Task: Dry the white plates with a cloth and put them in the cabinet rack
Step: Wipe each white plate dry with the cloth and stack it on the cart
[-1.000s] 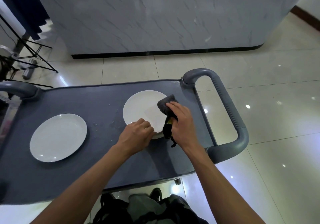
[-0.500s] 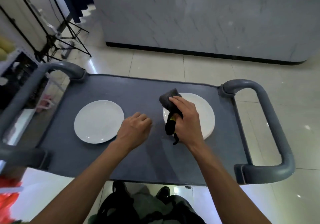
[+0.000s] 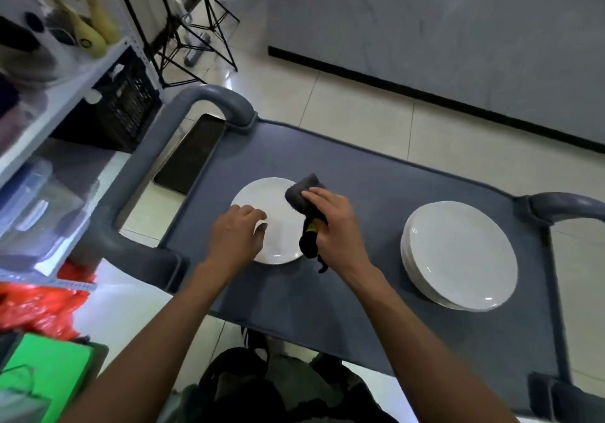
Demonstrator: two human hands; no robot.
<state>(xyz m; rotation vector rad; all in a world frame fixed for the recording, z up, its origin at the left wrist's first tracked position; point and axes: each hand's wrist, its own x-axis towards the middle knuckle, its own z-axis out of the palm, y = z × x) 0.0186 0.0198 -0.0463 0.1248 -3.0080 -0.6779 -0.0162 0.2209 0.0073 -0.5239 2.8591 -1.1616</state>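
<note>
- A dark grey cloth [image 3: 302,190] is gripped in the right hand [image 3: 337,226], fingers curled round it; its bunched end is pressed onto the upper right part of a white plate [image 3: 278,226], and its tail hangs below the fist.
- The left hand [image 3: 235,236] is laid on the plate's left rim with fingers curled over the edge, apparently steadying it.
- The plate is lying flat on the grey cart top [image 3: 360,291], directly under both hands, extending leftward from the cloth.
- A stack of white plates [image 3: 458,255] is noted well apart to the right, nearer the right hand.
- No cabinet rack can be identified in view; wiping is judged to be under way.
</note>
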